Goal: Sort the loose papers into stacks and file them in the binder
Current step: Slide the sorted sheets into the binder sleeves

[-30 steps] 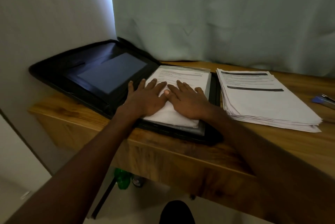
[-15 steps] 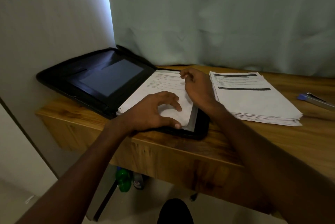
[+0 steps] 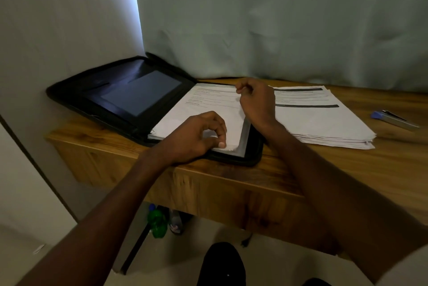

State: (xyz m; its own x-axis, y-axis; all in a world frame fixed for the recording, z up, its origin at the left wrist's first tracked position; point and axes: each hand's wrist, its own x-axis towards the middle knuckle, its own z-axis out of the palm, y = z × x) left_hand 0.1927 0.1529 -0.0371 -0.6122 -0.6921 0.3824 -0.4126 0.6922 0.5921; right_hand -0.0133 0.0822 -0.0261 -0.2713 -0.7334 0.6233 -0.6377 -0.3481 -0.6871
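A black zip binder (image 3: 129, 93) lies open at the left end of the wooden desk (image 3: 361, 170). Its right half holds a stack of white printed papers (image 3: 208, 105). My left hand (image 3: 196, 137) sits on the near right corner of those papers, fingers curled, thumb and fingertips pinching the top sheets. My right hand (image 3: 257, 103) is at the far right corner of the same stack, fingers curled around the sheets' edge. A second, thicker stack of loose papers (image 3: 324, 121) lies on the desk just right of the binder.
A blue and metal stapler-like tool (image 3: 393, 119) lies at the desk's right. A grey curtain (image 3: 278, 19) hangs directly behind the desk, and a wall closes the left side. Bottles (image 3: 158, 223) stand on the floor under the desk.
Both hands lay flat side by side on the binder's papers. The left has since curled at the near corner, and the right moved to the far right corner and curled there.
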